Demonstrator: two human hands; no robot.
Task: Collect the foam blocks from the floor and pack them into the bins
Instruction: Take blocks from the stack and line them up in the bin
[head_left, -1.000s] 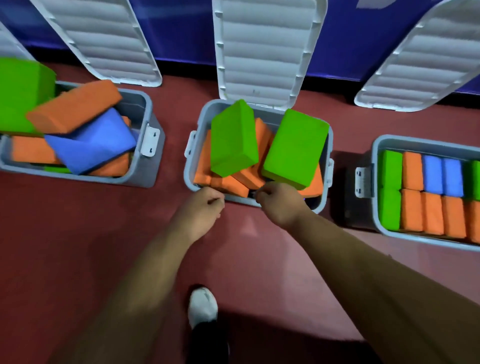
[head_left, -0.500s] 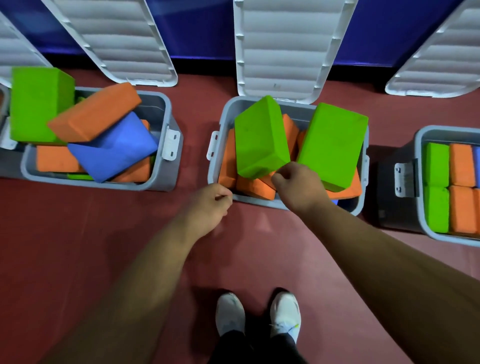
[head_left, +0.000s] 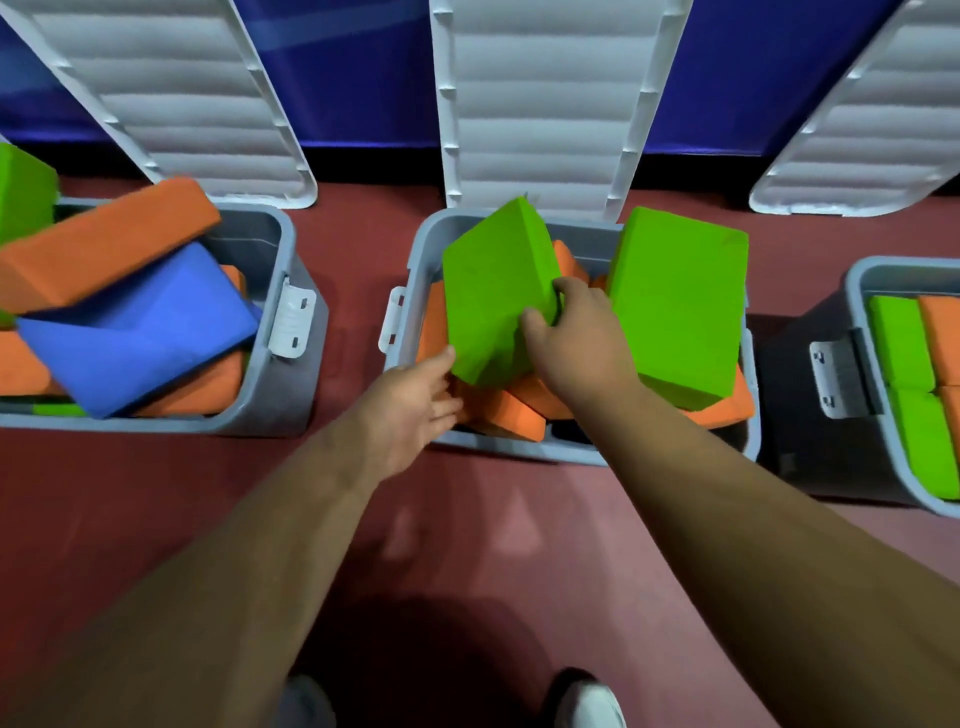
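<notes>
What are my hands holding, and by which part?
The right hand grips the left green block in the middle bin by its right edge; the left hand, fingers straight, only touches its lower left corner.

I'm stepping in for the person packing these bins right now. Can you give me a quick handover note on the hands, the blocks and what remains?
Right hand grips the right edge of the left green block, which stands tilted on the orange blocks in the middle bin. Left hand is open, with its fingers touching that block's lower left corner.
The right green block lies tilted on the same pile. Left bin holds a loose jumble piled above its rim. The right bin is packed in neat rows.
Done: the blocks in view are in bins.
Left: probably lay the middle and left bins' blocks flat.
</notes>
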